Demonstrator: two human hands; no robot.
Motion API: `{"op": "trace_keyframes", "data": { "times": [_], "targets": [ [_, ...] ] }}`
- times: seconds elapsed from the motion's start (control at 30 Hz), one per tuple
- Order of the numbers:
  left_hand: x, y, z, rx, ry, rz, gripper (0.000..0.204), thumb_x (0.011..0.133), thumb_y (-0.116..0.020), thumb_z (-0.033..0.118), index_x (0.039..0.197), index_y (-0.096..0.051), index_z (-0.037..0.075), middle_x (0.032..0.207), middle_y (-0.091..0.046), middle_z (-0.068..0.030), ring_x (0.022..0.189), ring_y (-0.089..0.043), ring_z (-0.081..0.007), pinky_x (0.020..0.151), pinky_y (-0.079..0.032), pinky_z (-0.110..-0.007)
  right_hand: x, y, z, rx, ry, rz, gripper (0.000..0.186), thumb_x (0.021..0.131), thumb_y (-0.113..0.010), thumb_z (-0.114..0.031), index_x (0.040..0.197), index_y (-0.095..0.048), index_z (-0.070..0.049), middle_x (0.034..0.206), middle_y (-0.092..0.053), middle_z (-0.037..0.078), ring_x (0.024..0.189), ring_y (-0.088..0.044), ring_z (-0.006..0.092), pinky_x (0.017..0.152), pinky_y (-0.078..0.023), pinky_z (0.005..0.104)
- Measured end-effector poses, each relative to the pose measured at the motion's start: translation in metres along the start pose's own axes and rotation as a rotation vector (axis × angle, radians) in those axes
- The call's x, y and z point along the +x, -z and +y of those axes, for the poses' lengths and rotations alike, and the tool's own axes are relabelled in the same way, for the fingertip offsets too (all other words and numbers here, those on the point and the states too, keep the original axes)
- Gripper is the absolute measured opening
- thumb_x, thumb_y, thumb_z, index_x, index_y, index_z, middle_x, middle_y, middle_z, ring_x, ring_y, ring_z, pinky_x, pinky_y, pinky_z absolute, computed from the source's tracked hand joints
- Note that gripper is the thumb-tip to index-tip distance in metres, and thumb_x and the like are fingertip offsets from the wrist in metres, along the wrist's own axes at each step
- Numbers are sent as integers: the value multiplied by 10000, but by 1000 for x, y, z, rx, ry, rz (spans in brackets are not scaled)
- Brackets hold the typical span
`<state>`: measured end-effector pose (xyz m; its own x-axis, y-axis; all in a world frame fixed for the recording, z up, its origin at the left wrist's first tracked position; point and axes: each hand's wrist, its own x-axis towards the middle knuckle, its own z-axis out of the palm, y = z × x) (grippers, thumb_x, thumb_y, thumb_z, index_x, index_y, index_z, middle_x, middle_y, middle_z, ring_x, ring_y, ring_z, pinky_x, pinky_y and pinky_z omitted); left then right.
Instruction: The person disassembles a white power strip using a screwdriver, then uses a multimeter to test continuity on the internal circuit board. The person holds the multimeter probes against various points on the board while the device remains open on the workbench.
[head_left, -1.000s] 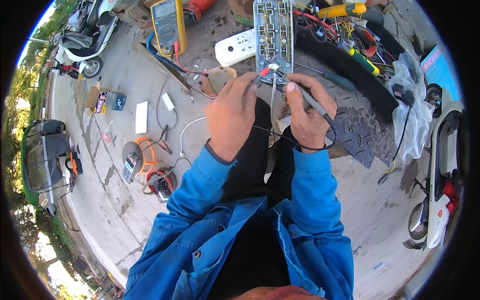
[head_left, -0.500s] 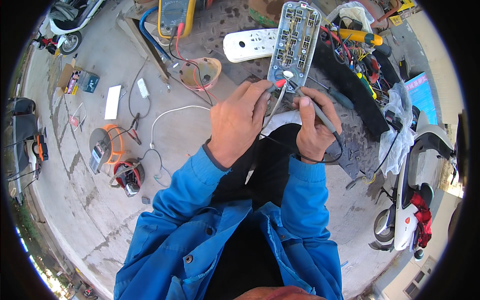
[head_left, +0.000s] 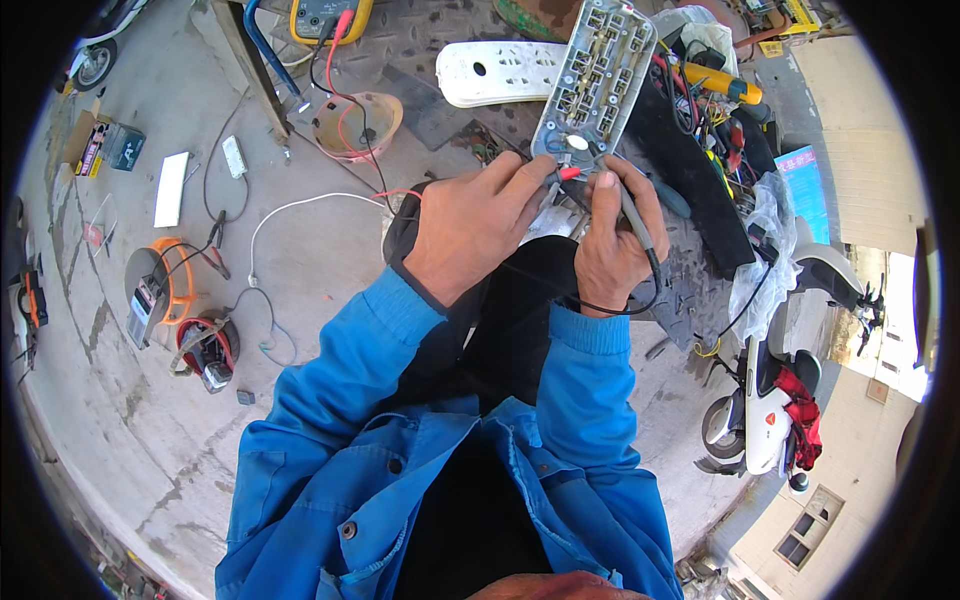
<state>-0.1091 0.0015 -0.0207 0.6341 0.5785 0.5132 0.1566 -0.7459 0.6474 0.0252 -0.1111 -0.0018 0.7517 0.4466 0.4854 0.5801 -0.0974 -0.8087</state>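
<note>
My left hand (head_left: 468,225) is closed on the red test probe (head_left: 569,174), whose tip points right. My right hand (head_left: 612,240) grips the black test probe (head_left: 634,216) like a pen, its tip close to the red one. Both tips are by the near end of an opened power strip housing (head_left: 600,75) with rows of metal contacts inside. Which metal the tips touch is too small to tell. A white oval piece (head_left: 577,143) sits at that end. Leads run to a yellow multimeter (head_left: 335,22); its upper part is out of view.
The white socket cover (head_left: 505,75) lies left of the housing. Tools and wires crowd a black tray (head_left: 690,170) on the right, with a yellow-handled tool (head_left: 722,82) on top. A shallow bowl (head_left: 357,127), an orange reel (head_left: 180,285) and a white scooter (head_left: 765,430) surround me.
The view has shifted, so most surroundings appear farther left and higher. The red probe has turned more level, and the two probe tips are closer together. Both hands keep their probes.
</note>
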Motion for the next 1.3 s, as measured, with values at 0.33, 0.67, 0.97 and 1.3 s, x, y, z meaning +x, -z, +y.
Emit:
{"op": "trace_keyframes", "data": {
  "times": [0.33,0.67,0.97,1.3],
  "targets": [
    [0,-3,1,90,7,-36,436,998,-800,184,1426,-726,223,978,-686,-40,741,-761,-308,576,-586,-430,0,-1,-4,-40,24,-10,155,1049,-773,-18,1197,-801,23,1102,-821,160,967,-790,234,850,-627,355],
    [0,-2,2,117,7,-40,443,995,-801,180,1430,-730,227,968,-683,-35,734,-761,-301,573,-583,-424,-3,-3,-5,-18,55,28,163,1044,-774,-11,1200,-803,25,1051,-809,149,923,-779,229,821,-619,354],
    [4,0,6,131,15,-55,373,1025,-789,181,1396,-766,208,959,-695,-36,736,-747,-305,566,-553,-423,0,2,-7,-58,119,-5,180,1078,-759,-49,1226,-798,45,1077,-812,144,926,-797,216,844,-635,341],
    [9,3,15,164,14,-109,369,1038,-779,146,1403,-770,196,996,-714,-63,785,-738,-328,632,-566,-441,6,7,-12,-17,183,17,201,980,-804,38,1180,-806,10,1008,-788,174,872,-786,323,774,-605,386]
  ]
}}
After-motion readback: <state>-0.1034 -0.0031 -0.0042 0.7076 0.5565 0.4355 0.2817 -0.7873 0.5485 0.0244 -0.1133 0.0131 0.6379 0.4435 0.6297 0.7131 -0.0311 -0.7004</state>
